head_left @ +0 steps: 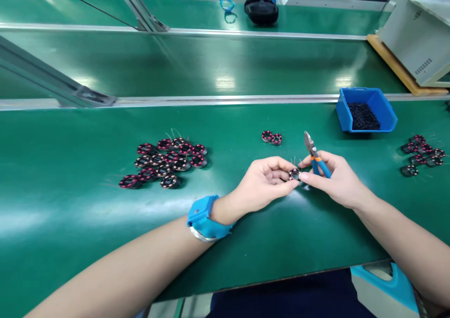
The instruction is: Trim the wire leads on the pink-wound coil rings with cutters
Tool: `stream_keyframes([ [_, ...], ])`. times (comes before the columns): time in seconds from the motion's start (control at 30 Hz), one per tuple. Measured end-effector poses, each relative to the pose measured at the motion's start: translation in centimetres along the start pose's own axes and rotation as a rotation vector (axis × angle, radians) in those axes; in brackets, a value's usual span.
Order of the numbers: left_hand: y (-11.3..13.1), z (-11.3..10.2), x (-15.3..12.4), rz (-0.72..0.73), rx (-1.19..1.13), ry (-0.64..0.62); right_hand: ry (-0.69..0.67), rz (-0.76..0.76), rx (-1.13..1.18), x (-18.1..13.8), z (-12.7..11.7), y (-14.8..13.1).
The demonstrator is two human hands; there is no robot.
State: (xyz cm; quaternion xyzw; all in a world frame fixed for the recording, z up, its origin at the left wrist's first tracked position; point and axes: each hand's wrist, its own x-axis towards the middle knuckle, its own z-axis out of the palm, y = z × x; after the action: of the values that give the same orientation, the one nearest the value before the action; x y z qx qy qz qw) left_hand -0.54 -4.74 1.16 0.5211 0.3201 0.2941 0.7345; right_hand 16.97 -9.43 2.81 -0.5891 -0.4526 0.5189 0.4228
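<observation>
Between my two hands, above the green bench, is a small ring-shaped wound coil with thin wire ends sticking up. My left hand pinches it from the left with thumb and fingers. My right hand touches its right side with the thumb tip and also grips a pair of diagonal cutters. The cutters have blue and orange handles, and their jaws point up and away from me. Just beyond my hands lie two similar coils, side by side.
A cluster of several coils lies at left, and a smaller group at far right. A blue bin of small black pieces stands behind my right hand. Metal frame posts rise at left. A grey box-shaped machine sits at back right.
</observation>
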Motion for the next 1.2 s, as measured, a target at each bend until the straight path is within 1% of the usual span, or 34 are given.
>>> stream_keyframes([
  [0.07, 0.0, -0.1, -0.1, -0.074, -0.077, -0.07, 0.025, -0.044, -0.003, -0.1, 0.0, -0.2],
  [0.13, 0.0, 0.0, -0.1, -0.113, -0.107, -0.114, 0.018, -0.056, 0.027, 0.0, 0.2, -0.1],
  [0.27, 0.0, 0.3, -0.3, -0.166, -0.04, -0.163, 0.016, -0.119, 0.023, 0.3, 0.2, 0.1],
  [0.37, 0.2, 0.2, -0.4, -0.203, 0.015, -0.191, 0.086, -0.16, 0.041, 0.5, -0.7, 0.0],
  [0.43, 0.3, 0.2, -0.4, -0.204, 0.028, -0.185, 0.112, -0.146, 0.058, 0.4, -1.4, -0.2],
  [0.5, 0.3, 0.1, -0.5, -0.194, 0.045, -0.178, 0.057, -0.087, 0.052, 0.2, -1.7, -0.4],
  [0.57, 0.4, 0.0, -0.5, -0.178, 0.057, -0.176, -0.051, -0.021, 0.039, 0.0, -1.4, -0.6],
  [0.63, 0.5, 0.0, -0.7, -0.168, 0.053, -0.181, -0.128, -0.008, 0.027, -0.1, -0.8, -0.8],
  [0.67, 0.6, -0.1, -0.9, -0.17, 0.05, -0.188, -0.129, -0.029, 0.022, -0.1, -0.5, -0.8],
  [0.73, 0.7, -0.2, -1.2, -0.189, 0.054, -0.207, -0.063, -0.099, 0.019, -0.1, -0.4, -0.8],
  [0.8, 0.7, -0.3, -1.5, -0.213, 0.056, -0.221, 0.027, -0.143, 0.021, 0.0, -1.0, -0.7],
  [0.83, 0.7, -0.4, -1.7, -0.218, 0.05, -0.221, 0.043, -0.143, 0.016, 0.0, -1.5, -0.7],
  [0.87, 0.7, -0.5, -1.8, -0.219, 0.038, -0.216, 0.019, -0.126, 0.0, 0.0, -2.1, -0.6],
  [0.9, 0.7, -0.6, -1.9, -0.216, 0.019, -0.211, -0.044, -0.094, -0.029, 0.0, -2.8, -0.7],
  [0.97, 0.7, -0.9, -1.9, -0.218, -0.024, -0.216, -0.259, -0.008, -0.123, -0.1, -4.2, -0.9],
  [1.03, 0.8, -1.1, -1.8, -0.245, -0.061, -0.255, -0.512, 0.074, -0.236, -0.2, -5.1, -1.2],
  [1.07, 0.8, -1.3, -1.7, -0.267, -0.076, -0.282, -0.613, 0.104, -0.285, -0.3, -5.5, -1.4],
  [1.13, 1.0, -1.5, -1.5, -0.318, -0.093, -0.333, -0.732, 0.145, -0.344, -0.3, -5.8, -1.8],
  [1.2, 1.1, -1.7, -1.4, -0.357, -0.104, -0.369, -0.763, 0.173, -0.354, -0.4, -5.8, -2.1],
])
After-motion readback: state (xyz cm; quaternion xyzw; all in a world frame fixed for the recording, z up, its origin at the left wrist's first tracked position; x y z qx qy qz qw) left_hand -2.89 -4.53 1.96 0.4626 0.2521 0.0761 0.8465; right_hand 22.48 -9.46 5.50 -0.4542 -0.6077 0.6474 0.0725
